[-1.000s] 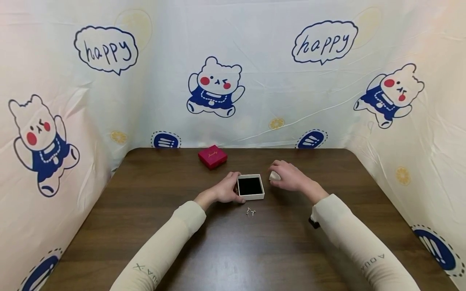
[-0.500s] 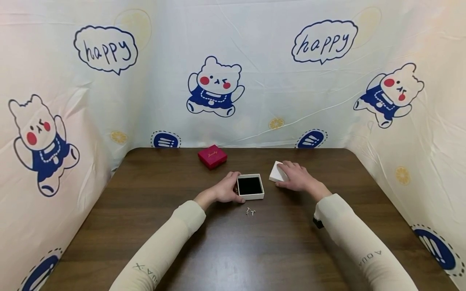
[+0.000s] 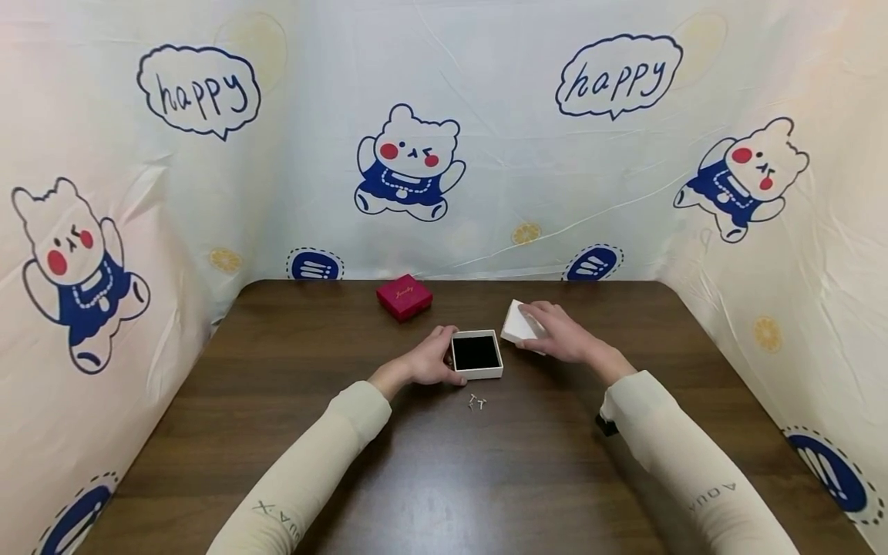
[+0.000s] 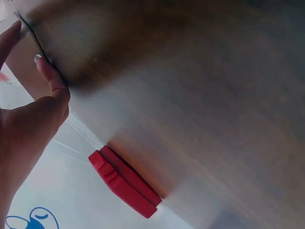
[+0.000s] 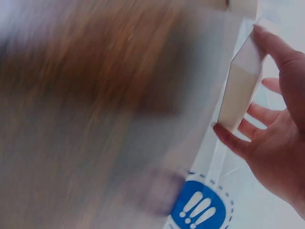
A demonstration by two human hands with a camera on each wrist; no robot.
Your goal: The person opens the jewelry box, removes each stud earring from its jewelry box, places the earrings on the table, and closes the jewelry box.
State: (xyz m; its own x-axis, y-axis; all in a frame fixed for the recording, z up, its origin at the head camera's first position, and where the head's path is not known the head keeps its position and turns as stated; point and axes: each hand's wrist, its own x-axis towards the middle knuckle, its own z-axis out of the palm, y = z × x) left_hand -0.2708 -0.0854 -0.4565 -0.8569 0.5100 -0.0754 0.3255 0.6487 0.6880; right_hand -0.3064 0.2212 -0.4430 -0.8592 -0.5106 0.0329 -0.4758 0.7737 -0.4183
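Observation:
A small square white box (image 3: 483, 374) with a black insert (image 3: 476, 353) lies on the wooden table. My left hand (image 3: 432, 358) grips its left side, fingers behind and thumb near the front corner; the box's left edge is partly hidden. Just to the right, a white box lid (image 3: 515, 324) is pinched in my right hand (image 3: 560, 333), tilted and apart from the box. The right wrist view shows the lid (image 5: 240, 95) between thumb and fingers. In front of the box lie a few tiny silvery stud-like pieces (image 3: 477, 401), too small to make out exactly.
A red box (image 3: 405, 297) with gold lettering sits behind and left of the white box, also seen as a red box (image 4: 124, 181) low in the left wrist view. A printed cloth (image 3: 486, 154) rises behind the table (image 3: 451, 478) and along both sides.
My right hand has turned the lid so that more of its white surface shows, then brought it left, closer to the box. The left hand and the box stay in place.

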